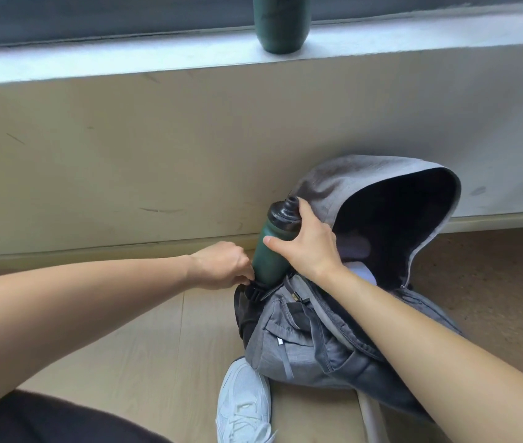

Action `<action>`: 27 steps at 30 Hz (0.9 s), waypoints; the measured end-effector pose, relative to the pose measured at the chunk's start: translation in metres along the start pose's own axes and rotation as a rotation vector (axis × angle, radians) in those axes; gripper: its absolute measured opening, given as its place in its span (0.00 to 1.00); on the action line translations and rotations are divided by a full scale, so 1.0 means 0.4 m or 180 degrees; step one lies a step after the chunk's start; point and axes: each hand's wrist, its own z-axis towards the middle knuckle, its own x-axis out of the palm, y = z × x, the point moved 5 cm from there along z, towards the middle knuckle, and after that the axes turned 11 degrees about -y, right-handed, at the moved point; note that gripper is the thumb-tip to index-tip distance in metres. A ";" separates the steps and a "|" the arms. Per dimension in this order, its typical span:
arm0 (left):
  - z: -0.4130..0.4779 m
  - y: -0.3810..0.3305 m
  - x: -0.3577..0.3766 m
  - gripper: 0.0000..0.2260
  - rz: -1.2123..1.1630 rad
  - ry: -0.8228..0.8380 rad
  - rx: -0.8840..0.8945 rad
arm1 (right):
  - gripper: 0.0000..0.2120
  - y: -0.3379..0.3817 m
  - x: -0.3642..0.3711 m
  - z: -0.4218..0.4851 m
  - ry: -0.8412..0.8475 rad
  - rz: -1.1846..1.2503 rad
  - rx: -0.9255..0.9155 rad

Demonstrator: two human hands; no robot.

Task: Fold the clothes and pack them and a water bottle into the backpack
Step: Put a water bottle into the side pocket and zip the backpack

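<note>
The green water bottle (268,251) stands almost straight up. Its black cap points up and leans a little toward the wall (158,161), and its bottom end sits in the black side pocket (247,310) of the gray backpack (301,343). The right hand (305,247) wraps around the bottle just under the cap. The left hand (222,265) pinches the pocket's edge right beside the bottle. The backpack lies on the floor (145,346) with its top flap open against the wall, and something white (361,270) shows inside. A pale shoe (242,401) touches the bag. Another green bottle (281,24) stands on the windowsill (126,62).
</note>
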 end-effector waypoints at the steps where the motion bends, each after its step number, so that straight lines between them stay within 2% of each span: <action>1: -0.001 -0.001 0.000 0.06 0.0029 -0.0008 0.0023 | 0.39 -0.005 0.000 0.009 0.0124 0.0024 0.0050; 3: -0.009 0.009 -0.004 0.05 0.0030 -0.0165 0.0019 | 0.36 -0.021 -0.009 0.029 0.0257 0.0190 0.0279; 6: -0.019 0.025 -0.009 0.05 0.0037 -0.0384 -0.0038 | 0.32 -0.037 -0.018 0.044 0.0086 0.0184 0.0536; 11: -0.023 0.010 -0.029 0.07 -0.0020 -0.0636 0.0310 | 0.40 -0.014 0.002 0.025 -0.0294 -0.0532 0.0409; 14: -0.023 -0.004 -0.029 0.07 0.0035 -0.0627 0.0594 | 0.35 -0.008 0.022 0.037 0.0136 -0.0502 0.0081; 16: -0.023 -0.010 -0.021 0.06 0.0063 -0.0602 0.0644 | 0.36 -0.009 0.019 0.049 0.0409 -0.0530 -0.0005; 19: -0.026 0.008 -0.014 0.05 0.0007 -0.0621 0.0436 | 0.38 -0.016 0.013 0.041 0.0744 -0.0521 -0.0022; 21: -0.029 0.017 -0.011 0.05 -0.0060 -0.0631 0.0294 | 0.36 -0.028 0.006 0.012 0.0800 -0.0355 0.0007; 22: -0.030 0.019 -0.011 0.05 -0.0095 -0.0648 0.0249 | 0.29 -0.035 -0.008 -0.002 0.0520 -0.0232 0.0004; 23: -0.030 0.019 -0.011 0.06 -0.0126 -0.0659 0.0201 | 0.22 -0.045 -0.031 -0.010 0.0005 -0.0093 0.0060; 25: -0.028 0.020 -0.011 0.05 -0.0165 -0.0665 0.0116 | 0.25 -0.079 -0.083 -0.018 -0.1060 0.0154 0.0436; 26: -0.027 0.022 -0.010 0.05 -0.0162 -0.0652 0.0094 | 0.25 -0.100 -0.093 -0.013 -0.1246 0.0217 0.0707; 27: -0.024 0.024 -0.008 0.04 -0.0152 -0.0609 0.0064 | 0.27 -0.114 -0.090 -0.003 -0.1135 0.0273 0.0953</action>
